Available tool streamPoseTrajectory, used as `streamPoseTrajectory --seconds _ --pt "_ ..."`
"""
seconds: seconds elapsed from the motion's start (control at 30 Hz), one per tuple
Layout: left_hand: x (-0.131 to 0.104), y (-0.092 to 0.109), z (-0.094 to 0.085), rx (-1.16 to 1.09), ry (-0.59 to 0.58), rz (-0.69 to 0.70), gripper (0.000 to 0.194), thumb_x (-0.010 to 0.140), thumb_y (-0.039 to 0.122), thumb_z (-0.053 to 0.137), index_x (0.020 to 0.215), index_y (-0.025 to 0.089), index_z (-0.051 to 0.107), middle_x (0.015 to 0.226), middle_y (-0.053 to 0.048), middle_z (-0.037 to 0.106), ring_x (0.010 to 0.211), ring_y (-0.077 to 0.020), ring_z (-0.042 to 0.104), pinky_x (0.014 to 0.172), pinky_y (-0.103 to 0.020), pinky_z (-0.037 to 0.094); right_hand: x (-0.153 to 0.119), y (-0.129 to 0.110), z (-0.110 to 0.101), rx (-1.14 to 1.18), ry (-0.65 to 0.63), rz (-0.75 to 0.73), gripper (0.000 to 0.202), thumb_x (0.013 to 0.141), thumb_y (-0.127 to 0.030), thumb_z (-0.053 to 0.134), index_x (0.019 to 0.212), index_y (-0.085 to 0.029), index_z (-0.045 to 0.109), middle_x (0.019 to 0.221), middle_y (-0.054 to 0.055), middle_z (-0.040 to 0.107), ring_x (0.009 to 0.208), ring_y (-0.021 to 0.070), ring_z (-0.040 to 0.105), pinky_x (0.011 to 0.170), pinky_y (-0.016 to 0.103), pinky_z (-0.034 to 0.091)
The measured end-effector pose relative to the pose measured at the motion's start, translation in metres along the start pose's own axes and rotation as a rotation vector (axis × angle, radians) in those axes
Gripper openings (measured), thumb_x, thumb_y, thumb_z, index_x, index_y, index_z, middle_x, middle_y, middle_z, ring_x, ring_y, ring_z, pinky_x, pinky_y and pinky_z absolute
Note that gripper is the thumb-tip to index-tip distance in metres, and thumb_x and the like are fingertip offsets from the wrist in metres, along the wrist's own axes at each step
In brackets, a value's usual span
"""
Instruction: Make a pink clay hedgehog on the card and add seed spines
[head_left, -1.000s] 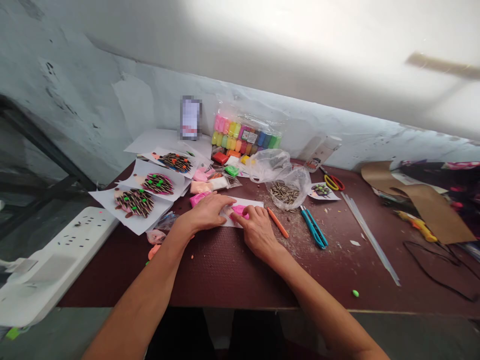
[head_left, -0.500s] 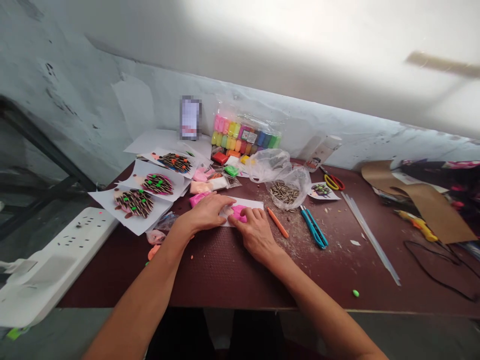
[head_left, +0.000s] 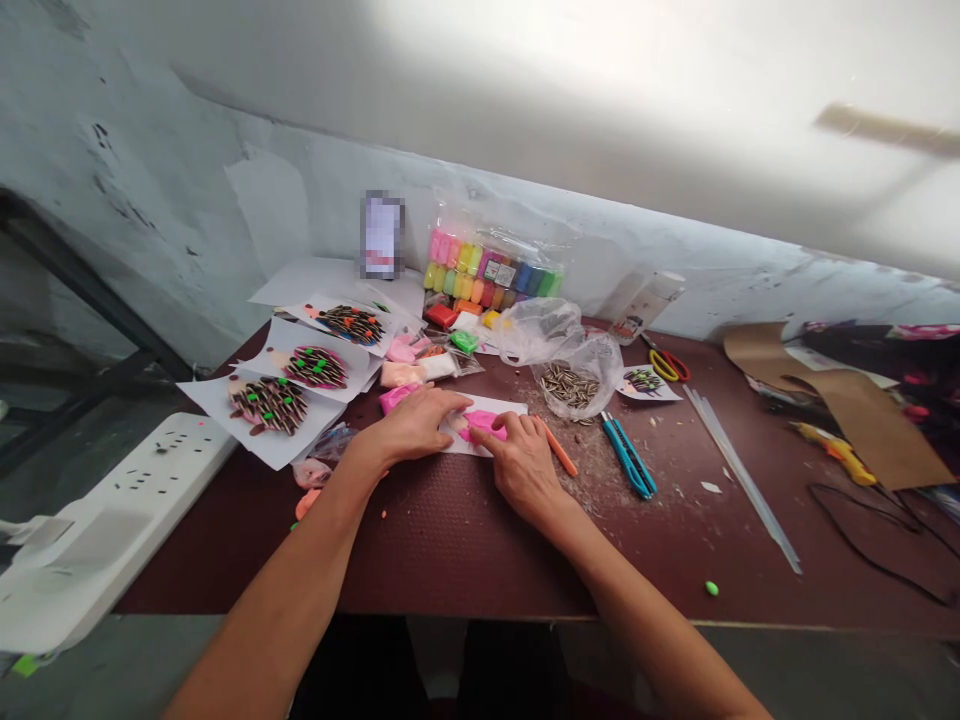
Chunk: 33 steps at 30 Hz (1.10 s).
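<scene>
A white paper card lies on the table with flattened bright pink modelling clay spread on it. A small pale patch of clay touches its left side. My left hand rests at the card's left end, fingers stretched and thumb apart. Over the right part of the clay is my right hand, its index finger reaching onto the pink surface and the other fingers loosely bent. Neither hand grasps anything visible. A larger pink clay lump sits just behind my left hand.
Finished hedgehog-like pieces lie on paper sheets at left. An orange pen-like stick, a teal utility knife and a plastic bag of striped seeds are right. Beyond are scissors, clear sticks and a glue gun.
My right hand has shifted slightly right, and its index finger has moved along the pink clay, uncovering more of it. The left hand stays in place.
</scene>
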<state>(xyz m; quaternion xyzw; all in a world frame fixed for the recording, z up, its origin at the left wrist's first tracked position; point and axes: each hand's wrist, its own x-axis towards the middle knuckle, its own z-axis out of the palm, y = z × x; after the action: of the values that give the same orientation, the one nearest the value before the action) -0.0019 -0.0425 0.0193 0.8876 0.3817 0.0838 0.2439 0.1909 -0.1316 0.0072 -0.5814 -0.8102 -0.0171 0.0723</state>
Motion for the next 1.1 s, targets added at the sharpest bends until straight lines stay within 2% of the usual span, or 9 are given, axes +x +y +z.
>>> streamPoseTrajectory --seconds 0.3,0.5,0.73,0.9,1.1 --pt "0.000 0.000 0.001 0.003 -0.003 -0.007 0.061 0.074 0.011 0.059 0.135 0.020 0.060 0.138 -0.007 0.064 0.127 -0.0253 0.057 0.112 -0.037 0.041 0.003 -0.003 -0.002 -0.043 -0.048 0.036 0.045 0.099 -0.017 0.041 0.135 -0.034 0.062 0.112 0.012 0.059 0.097 0.0262 0.047 0.088 0.040 0.032" --pt "0.000 0.000 0.000 -0.012 -0.008 -0.013 0.062 0.074 0.011 0.060 0.136 0.018 0.059 0.140 -0.008 0.062 0.129 -0.0255 0.056 0.112 -0.037 0.041 0.002 0.000 0.002 0.013 0.019 -0.009 0.046 0.098 -0.013 0.043 0.133 -0.035 0.064 0.119 0.010 0.058 0.100 0.0247 0.046 0.088 0.038 0.033" --pt "0.000 -0.001 0.001 -0.006 -0.006 0.000 0.062 0.074 0.011 0.059 0.136 0.018 0.059 0.140 -0.009 0.062 0.129 -0.0263 0.056 0.112 -0.040 0.041 0.002 -0.002 0.003 0.021 0.018 -0.005 0.046 0.098 -0.014 0.042 0.134 -0.035 0.063 0.115 0.010 0.058 0.098 0.0249 0.046 0.088 0.039 0.034" --pt "0.000 -0.002 0.002 -0.009 0.007 0.007 0.062 0.074 0.012 0.059 0.135 0.020 0.060 0.139 -0.008 0.063 0.129 -0.0262 0.056 0.112 -0.038 0.041 0.005 -0.006 0.006 0.024 0.057 -0.001 0.049 0.096 -0.012 0.043 0.137 -0.032 0.061 0.129 0.012 0.054 0.108 0.0265 0.045 0.093 0.040 0.034" --pt "0.000 -0.001 0.001 -0.013 0.003 -0.002 0.063 0.073 0.010 0.059 0.135 0.019 0.060 0.140 -0.009 0.062 0.129 -0.0260 0.056 0.112 -0.039 0.041 0.011 -0.009 0.008 0.024 0.025 -0.003 0.044 0.096 -0.014 0.045 0.133 -0.028 0.063 0.137 0.014 0.050 0.116 0.0283 0.043 0.098 0.042 0.034"
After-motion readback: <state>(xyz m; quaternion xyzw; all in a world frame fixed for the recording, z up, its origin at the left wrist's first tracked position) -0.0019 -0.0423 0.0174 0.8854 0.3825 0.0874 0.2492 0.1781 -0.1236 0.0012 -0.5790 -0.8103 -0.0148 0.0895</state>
